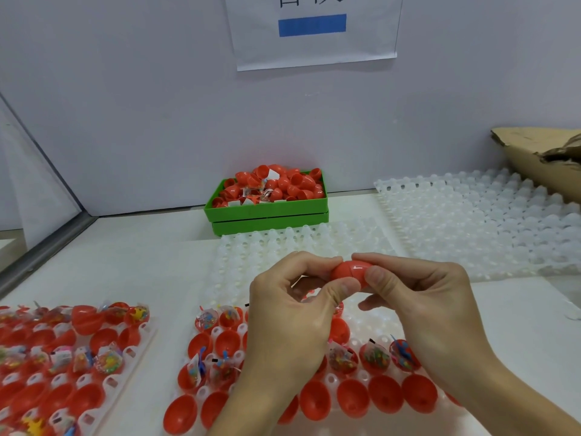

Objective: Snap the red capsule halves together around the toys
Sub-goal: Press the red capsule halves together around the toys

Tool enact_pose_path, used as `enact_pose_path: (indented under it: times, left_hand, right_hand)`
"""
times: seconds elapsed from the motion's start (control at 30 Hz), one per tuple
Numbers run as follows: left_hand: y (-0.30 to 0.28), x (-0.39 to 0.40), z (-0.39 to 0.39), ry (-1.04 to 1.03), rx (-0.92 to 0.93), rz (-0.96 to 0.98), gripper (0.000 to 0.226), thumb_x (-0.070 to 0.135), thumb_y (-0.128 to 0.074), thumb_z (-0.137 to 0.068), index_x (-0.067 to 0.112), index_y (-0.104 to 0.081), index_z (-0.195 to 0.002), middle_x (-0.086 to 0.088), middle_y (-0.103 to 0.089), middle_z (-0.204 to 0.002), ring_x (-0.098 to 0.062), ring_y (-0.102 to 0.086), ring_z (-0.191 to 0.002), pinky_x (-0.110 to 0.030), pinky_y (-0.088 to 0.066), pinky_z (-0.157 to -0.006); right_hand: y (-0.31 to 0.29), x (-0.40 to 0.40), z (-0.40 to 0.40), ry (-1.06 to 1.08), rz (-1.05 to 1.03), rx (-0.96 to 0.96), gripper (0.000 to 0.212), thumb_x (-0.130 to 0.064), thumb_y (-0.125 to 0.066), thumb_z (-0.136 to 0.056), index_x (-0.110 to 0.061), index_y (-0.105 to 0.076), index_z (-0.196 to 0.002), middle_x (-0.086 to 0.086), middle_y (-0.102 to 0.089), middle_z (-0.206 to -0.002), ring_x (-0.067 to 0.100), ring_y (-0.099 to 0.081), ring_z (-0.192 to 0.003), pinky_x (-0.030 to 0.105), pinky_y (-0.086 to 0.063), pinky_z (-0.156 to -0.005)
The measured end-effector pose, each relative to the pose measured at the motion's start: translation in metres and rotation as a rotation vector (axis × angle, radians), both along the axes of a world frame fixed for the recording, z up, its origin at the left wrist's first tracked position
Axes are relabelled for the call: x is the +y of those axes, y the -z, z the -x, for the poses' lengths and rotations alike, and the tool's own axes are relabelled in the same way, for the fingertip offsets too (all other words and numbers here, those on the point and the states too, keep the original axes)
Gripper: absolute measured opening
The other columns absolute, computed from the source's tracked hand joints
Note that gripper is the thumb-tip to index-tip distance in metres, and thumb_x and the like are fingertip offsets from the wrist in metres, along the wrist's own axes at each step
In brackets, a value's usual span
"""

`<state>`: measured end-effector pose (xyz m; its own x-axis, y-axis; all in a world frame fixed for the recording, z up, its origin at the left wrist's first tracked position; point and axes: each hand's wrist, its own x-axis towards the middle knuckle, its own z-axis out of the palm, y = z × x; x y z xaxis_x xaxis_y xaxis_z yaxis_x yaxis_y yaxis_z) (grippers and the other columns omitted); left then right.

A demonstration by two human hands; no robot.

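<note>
Above the near tray (pixel 361 418) of open red halves and bagged toys (pixel 375 358) at the desk's front edge, the left hand (pixel 292 313) and right hand (pixel 418 297) each pinched one end of a red capsule (pixel 350 270), its seam (pixel 352 272) showing between the thumbs. To close it well, they probably needed to push straight along its length, keeping the bag clear of the rim. Beyond lay bare white trays (pixel 471 221) with room to move, and the green bin (pixel 267 210) stood at the far edge.
</note>
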<state>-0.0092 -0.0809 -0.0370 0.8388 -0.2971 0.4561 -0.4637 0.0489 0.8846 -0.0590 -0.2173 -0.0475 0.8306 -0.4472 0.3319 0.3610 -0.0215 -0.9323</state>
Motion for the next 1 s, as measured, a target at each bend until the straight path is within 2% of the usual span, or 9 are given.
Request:
enact_pose_path:
  times: [0.2,0.33,0.47,0.53,0.6,0.77,0.83,0.9,1.0]
  left_hand:
    - [-0.001,0.001,0.001,-0.03,-0.009,-0.012,0.019,0.027,-0.079,-0.064,0.024,-0.077,-0.082,0.003,-0.074,-0.078,-0.015,-0.072,-0.076,-0.021,-0.057,-0.068]
    - [0.001,0.0,0.0,-0.056,-0.017,-0.021,0.021,0.01,-0.084,-0.067,0.022,-0.078,-0.082,0.004,-0.074,-0.077,-0.011,-0.07,-0.075,-0.017,-0.055,-0.067]
    - [0.003,-0.001,-0.001,-0.074,-0.078,-0.076,0.027,0.009,-0.087,-0.066,0.029,-0.076,-0.079,0.008,-0.072,-0.076,-0.013,-0.069,-0.077,-0.021,-0.056,-0.068]
    - [0.003,0.0,-0.003,-0.104,-0.162,-0.122,0.025,0.015,-0.089,-0.065,0.028,-0.075,-0.08,0.008,-0.069,-0.075,-0.015,-0.067,-0.077,-0.023,-0.055,-0.066]
    - [0.004,0.002,-0.006,-0.135,-0.305,-0.199,0.019,0.021,-0.087,-0.066,0.021,-0.075,-0.081,0.008,-0.064,-0.073,-0.012,-0.063,-0.075,-0.019,-0.05,-0.064]
    - [0.006,0.005,-0.01,-0.139,-0.511,-0.353,0.02,0.023,-0.083,-0.069,0.012,-0.072,-0.081,0.005,-0.058,-0.075,-0.003,-0.054,-0.074,-0.01,-0.042,-0.066]
    - [0.004,0.006,-0.01,-0.088,-0.453,-0.312,0.03,0.034,-0.087,-0.064,0.015,-0.072,-0.082,0.006,-0.06,-0.081,-0.007,-0.058,-0.081,-0.014,-0.045,-0.07]
    - [0.001,0.008,-0.01,-0.008,-0.262,-0.219,0.033,0.043,-0.085,-0.062,0.023,-0.074,-0.086,0.009,-0.062,-0.093,-0.014,-0.062,-0.096,-0.022,-0.051,-0.077]
    - [0.001,0.009,-0.011,0.112,0.017,-0.183,0.044,0.044,-0.083,-0.063,0.038,-0.07,-0.104,0.014,-0.063,-0.115,-0.005,-0.057,-0.116,-0.022,-0.053,-0.086]
  right_hand:
    - [0.0,0.0,0.0,-0.013,-0.004,0.0,0.017,-0.023,-0.069,-0.069,-0.021,-0.08,-0.081,0.002,-0.078,-0.079,0.019,-0.076,-0.071,0.022,-0.057,-0.053]
    - [0.001,0.0,0.0,-0.052,0.0,0.014,0.017,-0.021,-0.067,-0.071,-0.026,-0.08,-0.081,0.0,-0.078,-0.08,0.019,-0.076,-0.07,0.022,-0.056,-0.049]
    - [0.005,-0.002,-0.002,-0.085,0.056,0.046,0.021,-0.008,-0.062,-0.089,-0.021,-0.077,-0.095,-0.003,-0.079,-0.086,0.018,-0.076,-0.077,0.022,-0.06,-0.062]
    - [0.006,-0.003,-0.001,-0.161,0.099,0.094,0.02,-0.023,-0.063,-0.093,-0.017,-0.073,-0.11,-0.004,-0.078,-0.094,0.017,-0.076,-0.088,0.024,-0.059,-0.077]
    - [0.006,-0.005,0.0,-0.255,0.109,0.129,0.037,-0.033,-0.068,-0.088,-0.014,-0.067,-0.12,-0.004,-0.078,-0.1,0.013,-0.074,-0.097,0.021,-0.056,-0.084]
    - [0.006,-0.008,-0.002,-0.285,0.075,0.181,0.037,-0.021,-0.069,-0.079,-0.014,-0.07,-0.115,-0.001,-0.078,-0.094,0.015,-0.075,-0.091,0.022,-0.058,-0.08]
    - [0.007,-0.009,-0.004,-0.293,0.048,0.179,0.032,-0.017,-0.068,-0.082,-0.013,-0.071,-0.113,0.004,-0.078,-0.094,0.02,-0.075,-0.091,0.027,-0.059,-0.082]
    - [0.006,-0.011,-0.004,-0.326,-0.021,0.151,0.036,-0.02,-0.066,-0.079,-0.01,-0.071,-0.113,0.01,-0.077,-0.095,0.024,-0.075,-0.093,0.027,-0.059,-0.08]
    - [0.007,-0.012,-0.005,-0.416,-0.112,0.089,0.029,-0.016,-0.065,-0.088,-0.008,-0.07,-0.116,0.018,-0.075,-0.1,0.032,-0.072,-0.099,0.031,-0.059,-0.082]
